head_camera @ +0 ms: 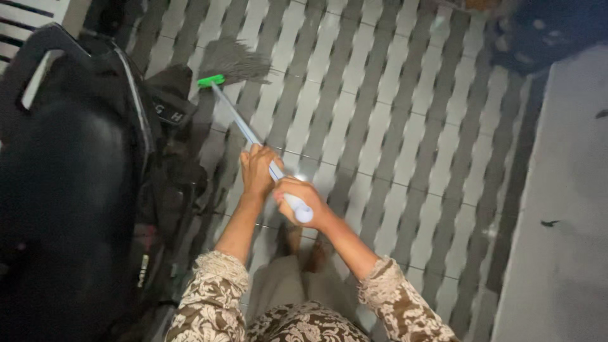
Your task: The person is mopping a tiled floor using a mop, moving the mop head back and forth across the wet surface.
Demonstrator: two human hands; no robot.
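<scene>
Broom with a pale blue-white handle, green plastic collar and grey bristle head [235, 61]: this is the tool in use, and it runs diagonally from the hands up to the bristles, which rest on the floor just beside the scooter.

Grip: the left hand [258, 171] is clenched around the mid-shaft; the right hand [300, 201] is clenched over the rounded top end of the handle.

Progress: judged from this view, sweeping is under way at the scooter's edge. No gathered pile of dirt is visible, and the dim light makes it impossible to tell swept tiles from unswept ones.

Clearances, relative to the black parked scooter [69, 183]:
- Bristles lie close against its front side; little room remains there.
- Away from the scooter, the pale tiled floor striped with shadow [392, 126] offers open room.
- Beyond that floor, a grey raised concrete ledge [563, 209] forms the far edge.
- A dark rounded object [544, 28], blurred, sits at the far upper corner.
</scene>
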